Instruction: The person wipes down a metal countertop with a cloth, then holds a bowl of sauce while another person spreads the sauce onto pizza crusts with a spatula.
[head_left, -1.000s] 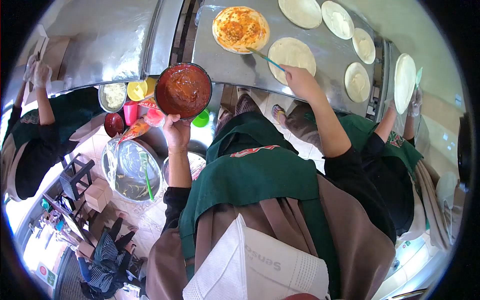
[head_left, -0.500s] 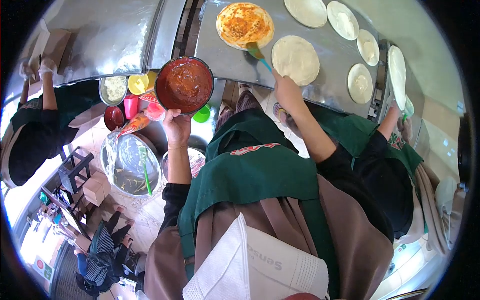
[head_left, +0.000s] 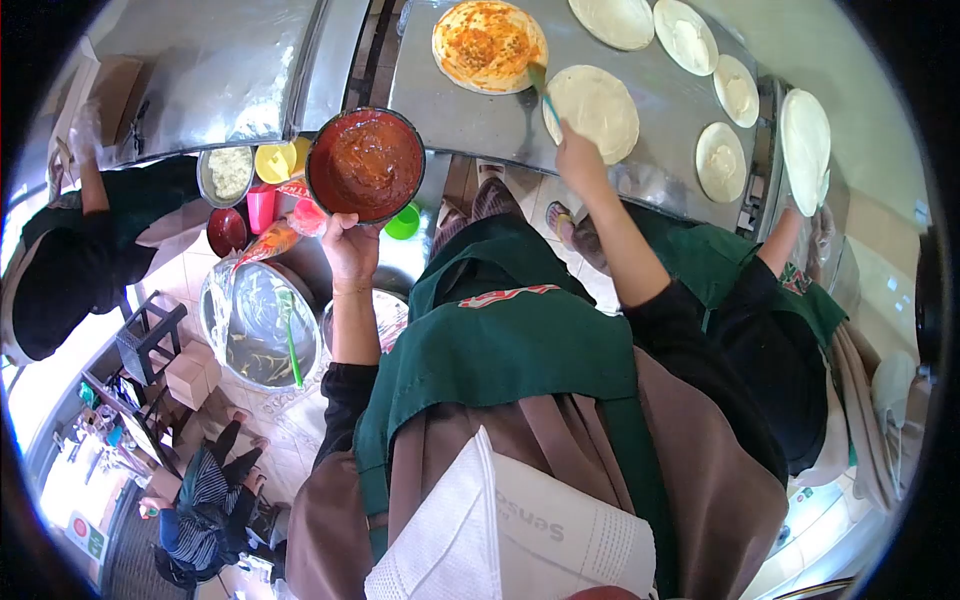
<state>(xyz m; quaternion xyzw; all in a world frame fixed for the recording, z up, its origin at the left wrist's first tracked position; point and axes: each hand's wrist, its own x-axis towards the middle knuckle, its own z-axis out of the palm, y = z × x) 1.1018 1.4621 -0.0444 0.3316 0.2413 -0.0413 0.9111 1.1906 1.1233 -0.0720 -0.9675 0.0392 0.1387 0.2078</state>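
We look down on a metal desk (head_left: 662,112) set with round discs of dough. Our left hand (head_left: 351,250) grips the near edge of a dark-rimmed bowl (head_left: 334,195) of red sauce (head_left: 375,150); the fingers underneath are hidden from us. The bowl tilts its mouth toward our view, just short of the desk. Our right hand (head_left: 581,160) is closed around the handle of a teal spatula (head_left: 538,76).

The spatula's blade now overlaps the right edge of the sauced disc (head_left: 488,45), at the far left of the group. Half a second ago it was at that disc's near edge, so it has moved right and away from us. We cannot tell whether it presses on the dough. The handle crosses the left edge of a plain disc (head_left: 595,115) just beside it. The sauce patch looks much the same as before.

Four more pale discs lie to the right. Beyond them, a co-worker's gloved hand (head_left: 823,230) is at another disc (head_left: 806,145), which now shows us more of its face than in the previous view.
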